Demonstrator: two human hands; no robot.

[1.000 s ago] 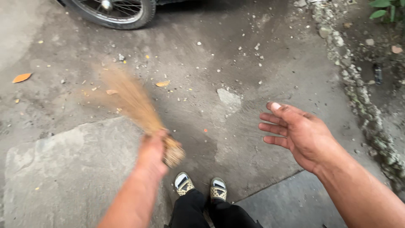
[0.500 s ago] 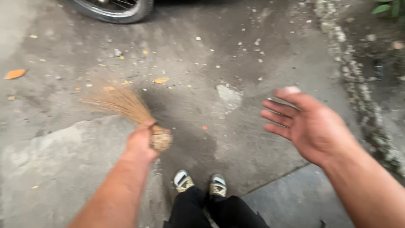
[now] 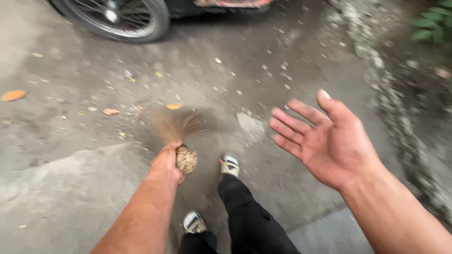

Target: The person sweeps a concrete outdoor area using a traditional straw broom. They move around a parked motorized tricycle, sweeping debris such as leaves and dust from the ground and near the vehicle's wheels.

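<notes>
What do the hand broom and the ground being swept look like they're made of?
Broom: a bundle of thin, dry, tan plant fibres or sticks, matte; the cut stalk ends show at the butt by the left hand. Motion blur hides finer detail. Ground: looks like rough grey concrete, dull and stained, with patchy seams, scattered grit and dry leaves.

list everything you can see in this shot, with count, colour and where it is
hand broom: 1, tan bristles, blurred, centre, over the ground
wheel: 1, black tyre with spokes, top left
concrete ground: 1, grey, cracked, all around
dry leaves: several, orange to yellow, scattered left and centre
stone edging: 1 strip, grey, right side
plant: 1, green, top right corner
shoes: 2, pale with dark trim, bottom centre
trousers: 1 pair, black, bottom centre
left hand: 1, gripping the broom's bound end
right hand: 1, open, fingers spread, empty
</notes>
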